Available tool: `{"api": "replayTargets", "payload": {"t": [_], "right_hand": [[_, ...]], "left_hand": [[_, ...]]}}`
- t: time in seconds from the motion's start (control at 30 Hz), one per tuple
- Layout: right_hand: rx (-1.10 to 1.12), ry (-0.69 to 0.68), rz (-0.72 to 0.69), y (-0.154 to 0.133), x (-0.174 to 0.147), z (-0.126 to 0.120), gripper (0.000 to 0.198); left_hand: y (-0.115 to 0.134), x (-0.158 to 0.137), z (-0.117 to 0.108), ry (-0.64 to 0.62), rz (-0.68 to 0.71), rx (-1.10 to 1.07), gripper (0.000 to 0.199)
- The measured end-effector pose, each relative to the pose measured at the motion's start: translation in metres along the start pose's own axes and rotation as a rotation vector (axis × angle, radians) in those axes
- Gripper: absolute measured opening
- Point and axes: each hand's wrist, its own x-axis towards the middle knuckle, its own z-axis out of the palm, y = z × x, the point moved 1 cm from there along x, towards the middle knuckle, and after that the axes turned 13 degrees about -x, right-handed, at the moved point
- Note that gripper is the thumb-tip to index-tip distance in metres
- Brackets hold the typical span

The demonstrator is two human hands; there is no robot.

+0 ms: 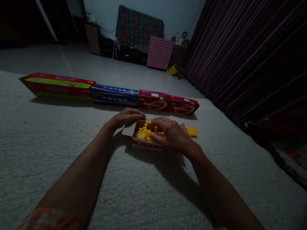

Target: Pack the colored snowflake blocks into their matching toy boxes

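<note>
A small red-and-white cardboard box (149, 145) sits on the pale quilted cover with its end flaps folded out. Inside it lie several yellow interlocking plastic pieces (143, 134) with notched edges. My left hand (128, 116) is at the box's far left corner, its fingers together against the rim, its thumb hidden. Over the right part of the box is my right hand (169, 131), thumb and fingers apart and curved down around the yellow pieces; some fingertips are hidden. Another yellow notched piece (192, 131) lies on the cover just right of the box.
Beyond the hands stands a row of boxes: a long red-and-green box (62, 86), a blue box (114, 95) and two red boxes (153, 100). A dark pleated curtain (230, 57) hangs at the right. Cloth-draped furniture (139, 27) stands along the far wall.
</note>
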Motion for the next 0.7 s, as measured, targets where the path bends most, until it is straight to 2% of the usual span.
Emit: {"api": "replayTargets", "payload": {"t": [0.13,0.23,0.3,0.4,0.47,0.6,0.63,0.7], "right_hand": [[0.017,-0.006,-0.015,-0.001,0.005,0.01,0.017],[0.055,0.019,-0.042,-0.001,0.005,0.012,0.026],[0.072,0.061,-0.054,0.001,0.004,0.009,0.029],[0.07,0.183,-0.03,0.011,-0.001,-0.005,0.021],[0.039,0.294,0.031,0.023,-0.008,-0.019,0.016],[-0.114,0.489,0.239,0.063,-0.034,-0.045,0.014],[-0.146,0.489,0.276,0.076,-0.043,-0.048,0.016],[-0.174,0.396,0.33,0.104,-0.062,-0.047,0.023]], "left_hand": [[0.004,-0.002,0.003,0.003,-0.012,-0.012,0.018],[0.008,-0.003,0.006,0.011,-0.02,-0.009,0.018],[0.009,-0.004,0.007,0.018,-0.024,-0.002,0.018],[0.009,-0.004,0.007,0.021,-0.018,0.012,0.018],[0.008,-0.003,0.006,0.027,-0.019,0.021,0.019],[0.005,-0.002,0.004,0.016,-0.02,0.012,0.022],[0.004,-0.001,0.003,0.013,-0.016,0.01,0.023],[0.004,-0.001,0.003,0.02,-0.007,0.02,0.023]]}}
